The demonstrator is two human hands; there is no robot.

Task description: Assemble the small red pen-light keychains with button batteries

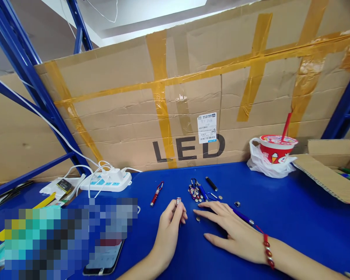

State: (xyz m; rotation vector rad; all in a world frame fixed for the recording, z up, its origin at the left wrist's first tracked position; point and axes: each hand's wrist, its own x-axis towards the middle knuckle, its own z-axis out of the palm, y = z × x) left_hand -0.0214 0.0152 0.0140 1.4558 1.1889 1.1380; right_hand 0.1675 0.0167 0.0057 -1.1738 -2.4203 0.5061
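Observation:
My left hand (pixel 170 223) is closed around a small tube, and only its shiny reddish metal end (pixel 179 201) shows above the thumb. With fingers spread, my right hand (pixel 231 233) hovers low over or rests on the blue table; I cannot tell which. Just left of its fingers lies a small round button cell (pixel 198 219). Beyond the fingertips sits a cluster of small metal pieces and clips (pixel 195 190), with a blue tube (pixel 203 192) beside it. A blue pen-like light (pixel 242 215) lies partly behind my right hand. Farther left is a red keychain flashlight (pixel 155 196) with a clip.
A black tube (pixel 211 183) and a small metal part (pixel 237 203) lie on the blue table (pixel 280 217). A white power strip (pixel 107 181) and a phone (pixel 105 258) are at left. A red cup (pixel 277 149) in a plastic bag and an open carton (pixel 326 179) stand right.

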